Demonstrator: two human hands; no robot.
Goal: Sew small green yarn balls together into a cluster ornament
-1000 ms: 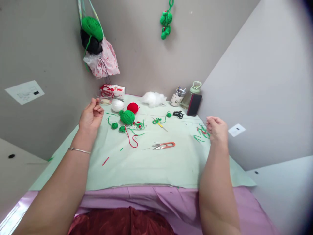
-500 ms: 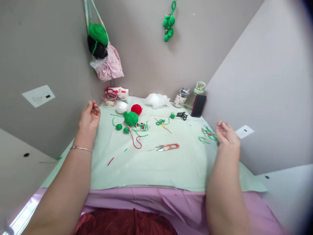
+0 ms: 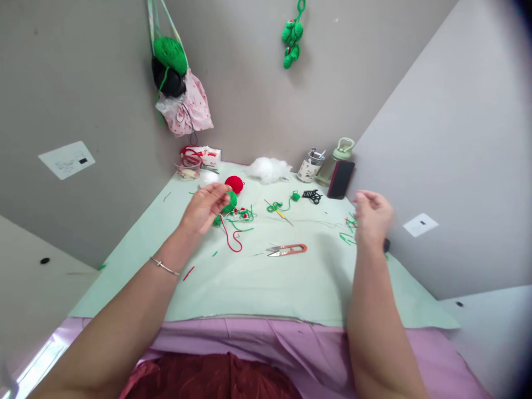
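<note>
The left grip [image 3: 204,209] is pinched together before a green ball [image 3: 230,203], the right grip [image 3: 374,216] likewise beside yarn scraps [image 3: 347,239], clamping what I cannot tell.

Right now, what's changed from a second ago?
Your left hand has swung inward to the right and now partly hides the green yarn ball. Your right hand remains near the yarn scraps. I can't tell whether anything was gripped or released. The orange snips and red ball stayed put.
</note>
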